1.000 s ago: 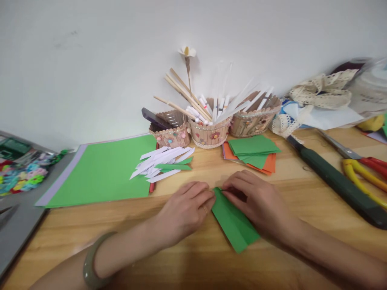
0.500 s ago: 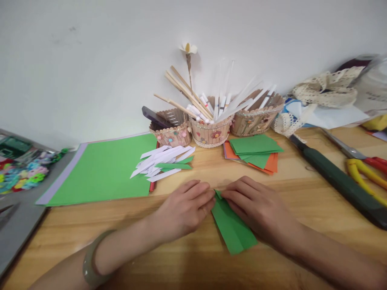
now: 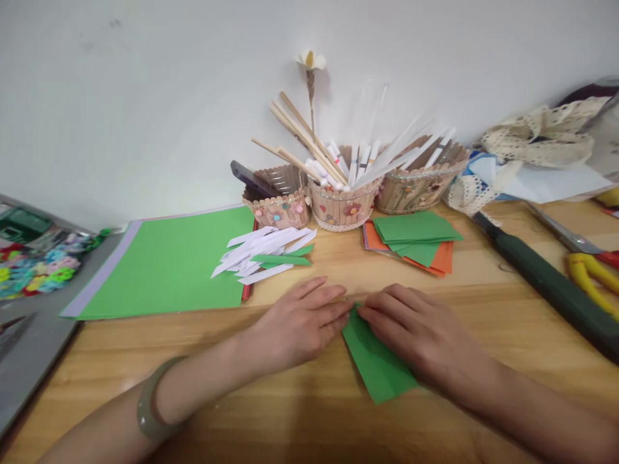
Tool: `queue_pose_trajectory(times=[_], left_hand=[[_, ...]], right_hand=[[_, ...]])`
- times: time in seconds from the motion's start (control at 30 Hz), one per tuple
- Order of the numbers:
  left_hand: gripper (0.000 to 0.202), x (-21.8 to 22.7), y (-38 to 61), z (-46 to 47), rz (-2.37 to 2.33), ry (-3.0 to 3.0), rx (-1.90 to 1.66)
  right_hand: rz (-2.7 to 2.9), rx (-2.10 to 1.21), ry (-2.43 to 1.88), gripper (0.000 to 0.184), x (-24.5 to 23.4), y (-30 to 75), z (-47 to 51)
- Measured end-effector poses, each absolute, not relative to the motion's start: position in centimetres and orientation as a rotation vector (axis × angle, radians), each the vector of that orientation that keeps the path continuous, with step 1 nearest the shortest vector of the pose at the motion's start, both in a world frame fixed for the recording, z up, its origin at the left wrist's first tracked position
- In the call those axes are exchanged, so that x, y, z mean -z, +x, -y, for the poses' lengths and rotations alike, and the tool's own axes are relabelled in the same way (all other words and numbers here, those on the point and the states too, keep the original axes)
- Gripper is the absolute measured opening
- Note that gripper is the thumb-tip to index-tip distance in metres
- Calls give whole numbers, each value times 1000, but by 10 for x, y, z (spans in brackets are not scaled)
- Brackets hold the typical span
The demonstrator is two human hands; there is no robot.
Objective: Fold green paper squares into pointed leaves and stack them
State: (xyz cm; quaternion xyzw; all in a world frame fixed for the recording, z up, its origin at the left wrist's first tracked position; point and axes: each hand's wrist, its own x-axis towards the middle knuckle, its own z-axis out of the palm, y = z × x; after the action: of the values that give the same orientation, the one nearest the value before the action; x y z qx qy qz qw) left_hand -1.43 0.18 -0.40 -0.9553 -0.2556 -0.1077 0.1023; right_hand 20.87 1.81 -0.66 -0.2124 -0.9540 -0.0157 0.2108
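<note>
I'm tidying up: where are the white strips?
In the head view, left of centre, the white strips lie partly on the large green sheet, in front of the leftmost basket.

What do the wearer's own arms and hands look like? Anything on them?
Both forearms bare, no sleeves in view. Left hand: ungloved, thin gold-toned ring; a thick, rounded grey-green bangle circles the left wrist. Right hand: also ungloved, no ring or bracelet visible. No cables or markings seen on either arm.
</note>
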Motion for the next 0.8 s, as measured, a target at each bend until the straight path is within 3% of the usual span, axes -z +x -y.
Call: queue_pose_trajectory(times=[0.3, 0.53, 0.8], left_hand=[[30, 6, -16, 1, 766, -2806, 325], [19, 13, -4, 4, 961, -2679, 537], [21, 15, -2, 3, 1000, -2719, 465]], right_hand=[[2725, 97, -604, 31, 4, 207, -18], [2675, -175, -693, 21, 6, 212, -19], [2721, -309, -825, 32, 6, 207, -21]])
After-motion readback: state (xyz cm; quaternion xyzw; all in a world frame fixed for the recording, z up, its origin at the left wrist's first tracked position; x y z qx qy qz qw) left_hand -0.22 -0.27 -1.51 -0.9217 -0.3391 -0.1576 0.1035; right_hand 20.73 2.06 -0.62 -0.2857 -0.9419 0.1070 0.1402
